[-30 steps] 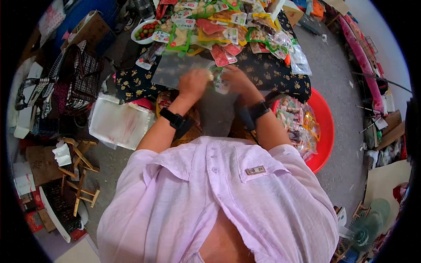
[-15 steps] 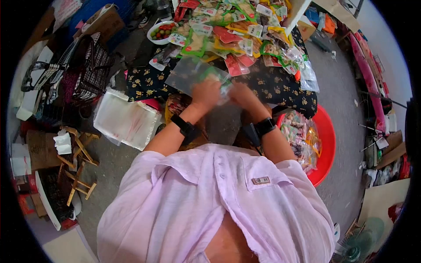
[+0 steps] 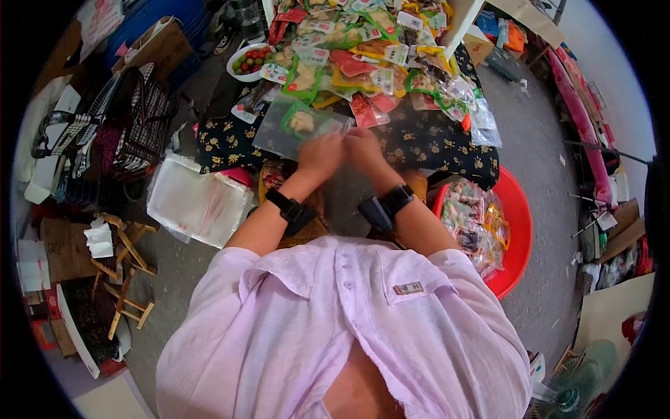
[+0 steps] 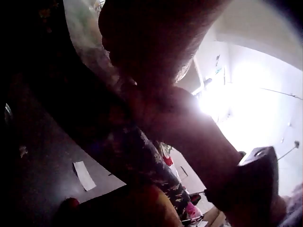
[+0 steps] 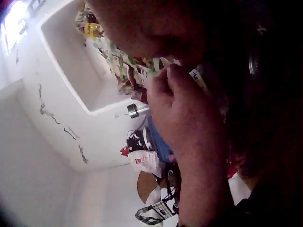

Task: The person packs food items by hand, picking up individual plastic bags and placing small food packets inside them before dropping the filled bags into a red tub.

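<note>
In the head view, a clear plastic bag lies over the near edge of the dark flowered cloth. Inside it shows a green-edged food packet with pale contents. My left hand grips the bag's right end, fingers curled. Right beside it, my right hand pinches the same end, the knuckles of both hands meeting. The left wrist view is dark, with the right hand up against the left. From the right wrist, the left hand appears with curled fingers; the bag's gripped edge is hidden.
Many food packets are heaped at the back of the flowered cloth. A white bowl of small red and green fruit stands left. A red tub with packets is at right, a stack of clear bags at left.
The green-edged packet, earlier between the hands, now lies further left inside the clear bag. Both hands have come together at the bag's right end.
</note>
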The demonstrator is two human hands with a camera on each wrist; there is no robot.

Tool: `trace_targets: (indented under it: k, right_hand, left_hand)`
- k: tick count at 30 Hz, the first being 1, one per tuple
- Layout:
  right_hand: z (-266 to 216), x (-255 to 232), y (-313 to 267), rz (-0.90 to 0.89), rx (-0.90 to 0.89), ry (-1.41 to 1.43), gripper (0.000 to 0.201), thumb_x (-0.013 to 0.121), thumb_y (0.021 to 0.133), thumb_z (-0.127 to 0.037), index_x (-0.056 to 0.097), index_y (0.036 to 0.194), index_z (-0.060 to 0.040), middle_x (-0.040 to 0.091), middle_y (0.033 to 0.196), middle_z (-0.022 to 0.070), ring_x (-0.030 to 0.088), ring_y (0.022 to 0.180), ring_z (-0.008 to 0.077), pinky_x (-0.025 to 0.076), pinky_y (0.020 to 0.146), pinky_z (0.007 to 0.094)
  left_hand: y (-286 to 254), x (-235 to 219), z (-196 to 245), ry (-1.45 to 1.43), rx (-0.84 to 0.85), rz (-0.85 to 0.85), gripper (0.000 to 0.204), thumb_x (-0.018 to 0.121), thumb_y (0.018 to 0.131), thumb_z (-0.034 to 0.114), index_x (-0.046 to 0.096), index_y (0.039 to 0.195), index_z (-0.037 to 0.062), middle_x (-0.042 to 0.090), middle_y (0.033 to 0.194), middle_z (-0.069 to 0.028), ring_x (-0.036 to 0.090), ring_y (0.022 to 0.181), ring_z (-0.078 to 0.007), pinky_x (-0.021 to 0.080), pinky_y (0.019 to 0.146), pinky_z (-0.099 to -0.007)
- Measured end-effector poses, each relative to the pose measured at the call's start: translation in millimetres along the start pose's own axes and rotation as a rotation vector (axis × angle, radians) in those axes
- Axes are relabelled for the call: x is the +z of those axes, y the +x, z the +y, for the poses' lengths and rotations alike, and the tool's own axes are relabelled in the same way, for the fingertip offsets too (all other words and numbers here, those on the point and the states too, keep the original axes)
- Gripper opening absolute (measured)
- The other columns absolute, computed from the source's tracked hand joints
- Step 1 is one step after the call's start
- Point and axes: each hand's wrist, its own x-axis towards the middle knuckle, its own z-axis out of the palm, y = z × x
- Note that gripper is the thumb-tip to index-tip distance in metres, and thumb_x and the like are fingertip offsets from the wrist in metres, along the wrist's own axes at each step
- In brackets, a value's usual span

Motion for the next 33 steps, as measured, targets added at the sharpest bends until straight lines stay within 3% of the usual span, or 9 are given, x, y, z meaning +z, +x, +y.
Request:
trace_targets:
  k: [3, 8, 13, 18, 23, 25, 27, 29, 33]
  right_hand:
    - [-5.3, -12.9, -3.1, 0.080, -0.020, 0.068, 0.007, 0.046, 0.074, -0.005, 0.050, 0.078, -0.0001, 0.053, 0.070, 0.0065, 0.053, 0.061, 0.0162, 0.042, 0.051, 0.0259]
    - [10.4, -45.6, 13.5, 0.119, -0.088, 0.142, 0.011, 0.044, 0.075, -0.004, 0.046, 0.084, 0.0002, 0.051, 0.075, 0.0078, 0.054, 0.065, 0.0160, 0.043, 0.052, 0.0250]
    - [11.9, -46.4, 13.2, 0.101, -0.143, 0.054, 0.010, 0.044, 0.075, -0.005, 0.045, 0.084, -0.0006, 0.051, 0.074, 0.0063, 0.053, 0.065, 0.0140, 0.042, 0.051, 0.0231]
    - [8.9, -45.4, 11.2, 0.086, -0.119, 0.049, 0.009, 0.045, 0.075, -0.007, 0.045, 0.083, -0.0023, 0.052, 0.074, 0.0056, 0.052, 0.063, 0.0126, 0.041, 0.050, 0.0217]
    - [7.3, -46.5, 9.2, 0.040, -0.174, 0.008, 0.008, 0.045, 0.076, -0.007, 0.045, 0.082, -0.0017, 0.050, 0.071, 0.0043, 0.049, 0.059, 0.0123, 0.040, 0.050, 0.0233]
    - [10.2, -46.0, 13.4, 0.046, -0.150, 0.042, 0.008, 0.045, 0.076, -0.007, 0.045, 0.082, -0.0014, 0.049, 0.071, 0.0041, 0.050, 0.060, 0.0127, 0.041, 0.051, 0.0240]
    - [9.8, -45.1, 9.5, 0.060, -0.112, 0.039, 0.008, 0.045, 0.076, -0.007, 0.045, 0.082, -0.0012, 0.049, 0.071, 0.0040, 0.050, 0.061, 0.0129, 0.041, 0.052, 0.0245]
    - [1.3, -43.4, 5.3, 0.078, -0.078, 0.001, 0.008, 0.045, 0.076, -0.007, 0.044, 0.081, -0.0010, 0.049, 0.072, 0.0042, 0.050, 0.062, 0.0129, 0.042, 0.052, 0.0249]
    - [0.5, -43.4, 3.5, 0.068, -0.092, 0.022, 0.011, 0.048, 0.077, -0.009, 0.045, 0.084, -0.0013, 0.049, 0.074, 0.0044, 0.050, 0.064, 0.0123, 0.043, 0.051, 0.0240]
  left_hand:
    - [2.4, 1.8, -9.3, -0.119, 0.014, 0.105, 0.023, 0.046, 0.077, 0.025, 0.052, 0.086, 0.0042, 0.052, 0.079, -0.0147, 0.050, 0.071, -0.0334, 0.040, 0.060, -0.0400]
    - [56.8, -12.8, -65.4, -0.162, -0.325, 0.174, 0.028, 0.049, 0.073, 0.027, 0.052, 0.090, 0.0043, 0.052, 0.089, -0.0158, 0.050, 0.081, -0.0337, 0.039, 0.070, -0.0410]
    - [116.4, -9.0, -143.3, -0.268, -0.609, 0.463, 0.021, 0.052, 0.068, 0.017, 0.055, 0.075, -0.0021, 0.055, 0.079, -0.0154, 0.052, 0.079, -0.0317, 0.041, 0.066, -0.0390]
    - [140.4, 14.1, -228.4, 0.444, -0.196, -0.032, 0.021, 0.049, 0.073, 0.015, 0.054, 0.087, -0.0009, 0.057, 0.081, -0.0137, 0.054, 0.077, -0.0277, 0.042, 0.062, -0.0360]
    - [139.9, -27.7, -158.2, -0.728, -0.889, 0.245, 0.024, 0.043, 0.078, 0.018, 0.053, 0.091, 0.0009, 0.057, 0.080, -0.0142, 0.055, 0.073, -0.0269, 0.042, 0.059, -0.0349]
    - [133.8, -47.0, -134.9, -0.666, -0.817, 0.249, 0.025, 0.042, 0.079, 0.021, 0.054, 0.091, 0.0015, 0.057, 0.078, -0.0148, 0.055, 0.069, -0.0279, 0.042, 0.058, -0.0356]
    - [144.1, -37.6, -159.4, -0.324, -0.524, 0.456, 0.026, 0.043, 0.079, 0.025, 0.055, 0.094, 0.0069, 0.057, 0.076, -0.0141, 0.054, 0.061, -0.0290, 0.042, 0.056, -0.0386]
    - [144.6, -57.9, -150.5, -0.146, -0.386, 0.390, 0.026, 0.045, 0.078, 0.027, 0.055, 0.091, 0.0081, 0.056, 0.076, -0.0133, 0.053, 0.066, -0.0291, 0.042, 0.057, -0.0412]
    - [143.0, -85.2, -131.7, -0.107, -0.323, 0.398, 0.024, 0.048, 0.076, 0.028, 0.055, 0.088, 0.0082, 0.055, 0.078, -0.0109, 0.052, 0.069, -0.0286, 0.041, 0.059, -0.0427]
